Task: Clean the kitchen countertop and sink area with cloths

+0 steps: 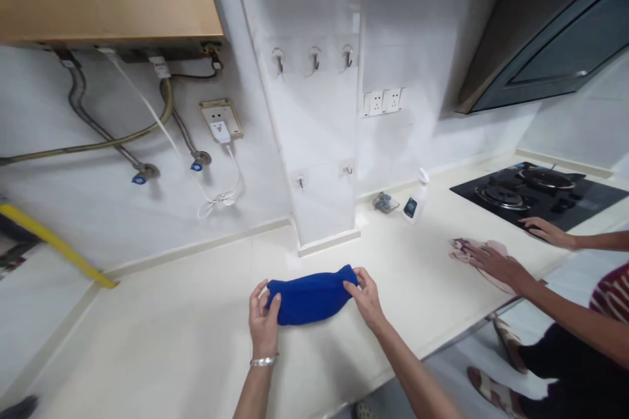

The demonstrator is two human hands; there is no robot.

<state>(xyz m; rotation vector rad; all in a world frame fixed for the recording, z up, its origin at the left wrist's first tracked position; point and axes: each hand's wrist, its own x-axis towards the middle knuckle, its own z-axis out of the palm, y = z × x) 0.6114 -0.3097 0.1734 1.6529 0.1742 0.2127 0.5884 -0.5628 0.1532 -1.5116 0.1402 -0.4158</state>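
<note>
A folded blue towel (pixel 309 296) lies on the cream countertop (pixel 187 334), bunched into a soft roll. My left hand (pixel 264 316) pinches its left end, with a silver bracelet on the wrist. My right hand (pixel 364 294) holds its right end between fingers and thumb. Both hands lift the ends slightly, and the towel's middle rests on the counter.
A co-worker's hand (pixel 494 263) presses a pink cloth (pixel 484 262) on the counter; their other hand (pixel 548 232) rests by a black gas hob (pixel 535 196). A spray bottle (pixel 415 198), a small dish (pixel 384 203), wall hooks and hoses stand behind.
</note>
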